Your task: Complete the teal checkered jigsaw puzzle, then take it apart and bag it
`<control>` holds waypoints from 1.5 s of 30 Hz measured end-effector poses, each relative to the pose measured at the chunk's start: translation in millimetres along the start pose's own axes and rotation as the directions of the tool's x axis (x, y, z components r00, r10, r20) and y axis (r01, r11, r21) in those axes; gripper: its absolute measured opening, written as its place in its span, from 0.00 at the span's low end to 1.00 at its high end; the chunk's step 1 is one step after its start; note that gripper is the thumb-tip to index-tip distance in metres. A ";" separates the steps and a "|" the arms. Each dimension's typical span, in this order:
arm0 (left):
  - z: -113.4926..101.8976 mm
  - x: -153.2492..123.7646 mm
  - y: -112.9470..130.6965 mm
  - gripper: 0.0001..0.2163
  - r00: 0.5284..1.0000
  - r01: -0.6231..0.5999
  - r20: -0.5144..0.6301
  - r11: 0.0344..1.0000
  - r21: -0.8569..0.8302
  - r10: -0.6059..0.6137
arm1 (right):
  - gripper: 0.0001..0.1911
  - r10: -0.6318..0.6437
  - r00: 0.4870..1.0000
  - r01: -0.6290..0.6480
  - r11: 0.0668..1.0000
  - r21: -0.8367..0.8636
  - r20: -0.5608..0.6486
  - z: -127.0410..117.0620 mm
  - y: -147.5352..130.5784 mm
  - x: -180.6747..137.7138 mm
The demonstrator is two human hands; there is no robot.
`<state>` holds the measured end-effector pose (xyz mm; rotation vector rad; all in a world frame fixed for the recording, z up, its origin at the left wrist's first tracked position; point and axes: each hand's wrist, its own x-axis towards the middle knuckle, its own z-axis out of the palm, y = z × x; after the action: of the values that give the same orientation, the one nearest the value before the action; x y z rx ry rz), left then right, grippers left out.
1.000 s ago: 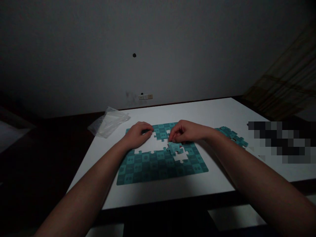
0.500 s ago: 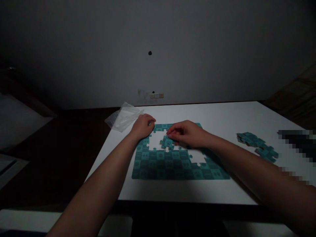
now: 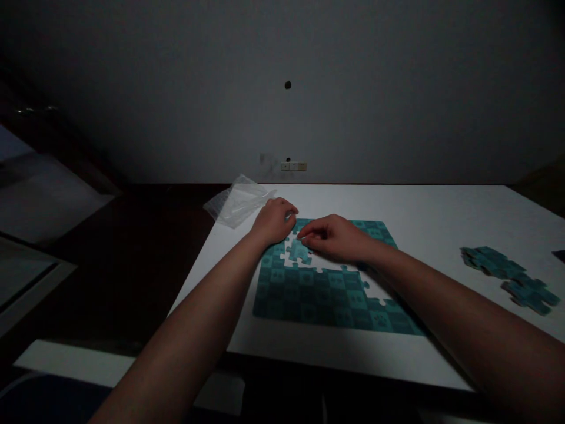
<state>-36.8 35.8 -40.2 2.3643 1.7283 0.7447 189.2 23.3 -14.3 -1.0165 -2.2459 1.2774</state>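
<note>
A teal checkered jigsaw puzzle (image 3: 318,294) lies partly assembled on the white table (image 3: 419,212), with a white gap in its upper middle. My right hand (image 3: 338,235) is curled, its fingertips pinching a loose teal puzzle piece (image 3: 299,252) over that gap. My left hand (image 3: 274,221) rests with bent fingers on the puzzle's top left corner, pressing it down.
A clear plastic bag (image 3: 238,200) lies at the table's far left corner. Several loose teal pieces (image 3: 507,274) sit in a heap at the right. The table's left edge drops to a dark floor. A wall with a socket plate (image 3: 293,166) stands behind.
My right hand carried the loose piece leftward from the middle of the puzzle to the gap near the top left. The view has swung left, so the puzzle sits further right.
</note>
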 end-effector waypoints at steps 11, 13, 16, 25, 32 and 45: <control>-4.6 -0.6 6.2 0.13 0.999 0.035 0.024 0.999 0.008 -0.035 | 0.16 -0.040 0.999 0.038 0.995 -0.089 -0.027 10.5 2.1 -1.2; -4.8 -0.6 6.7 0.13 0.999 0.036 0.024 0.999 0.009 -0.036 | 0.15 -0.042 0.999 0.039 0.995 -0.088 -0.032 11.5 3.7 -1.2; -3.2 -0.3 5.2 0.13 0.999 0.034 0.016 0.999 0.001 -0.034 | 0.16 -0.055 0.998 0.053 0.995 -0.083 -0.031 12.0 5.1 -1.4; 0.4 5.9 -10.8 0.16 1.000 -0.020 -0.017 0.999 -0.048 0.019 | 0.18 -0.081 0.995 0.068 0.977 -0.200 -0.057 2.6 -2.5 -5.4; -1.3 5.4 -16.8 0.19 0.999 0.029 -0.027 0.997 -0.070 -0.031 | 0.16 -0.096 0.982 0.072 0.987 -0.146 -0.162 -9.2 1.9 -8.7; -9.5 6.2 -17.4 0.20 0.986 0.142 -0.066 0.979 -0.145 -0.153 | 0.18 0.108 0.914 -0.051 0.987 0.153 -0.392 -70.5 18.0 -14.4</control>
<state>-54.6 45.7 -36.5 2.1165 1.7940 0.9106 249.6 60.2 7.9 -1.2018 -1.7979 1.1191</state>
